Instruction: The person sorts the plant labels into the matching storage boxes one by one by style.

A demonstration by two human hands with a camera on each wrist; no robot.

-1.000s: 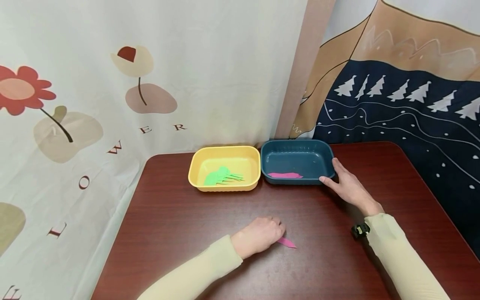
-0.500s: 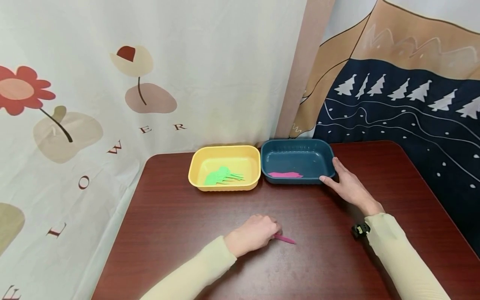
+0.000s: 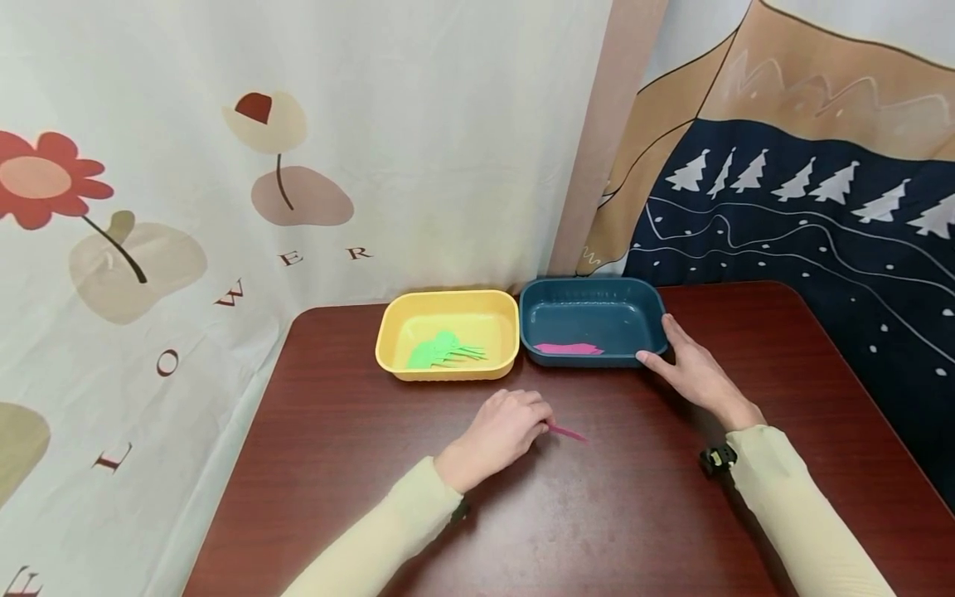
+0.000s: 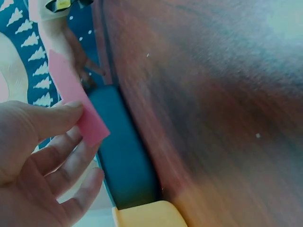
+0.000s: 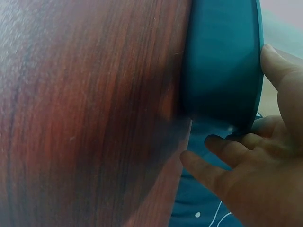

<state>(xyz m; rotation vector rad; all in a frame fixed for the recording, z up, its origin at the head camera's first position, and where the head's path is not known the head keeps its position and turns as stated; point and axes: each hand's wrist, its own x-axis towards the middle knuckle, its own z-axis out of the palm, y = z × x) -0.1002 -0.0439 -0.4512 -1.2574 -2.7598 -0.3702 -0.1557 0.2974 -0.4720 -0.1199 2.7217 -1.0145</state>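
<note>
My left hand point(image 3: 501, 429) pinches a pink paper strip point(image 3: 569, 433) between thumb and fingers, held over the table in front of the two trays. In the left wrist view the strip point(image 4: 78, 97) looks flat, with one pointed end. My right hand point(image 3: 694, 371) rests at the front right corner of the dark blue tray point(image 3: 593, 319), thumb at the front rim and fingers spread along the side wall. Inside that tray, more pink strips point(image 3: 569, 349) lie near the front. Green paper pieces point(image 3: 440, 350), some thin, lie in the yellow tray point(image 3: 448, 375).
Both trays stand side by side at the back of the dark red wooden table point(image 3: 627, 514). Behind it hangs a printed white curtain point(image 3: 448, 166), with a navy cloth point(image 3: 791, 191) bearing white trees on the right.
My left hand has lifted the pink strip off the table and moved it away from me, toward the trays. The right hand stays at the blue tray's corner.
</note>
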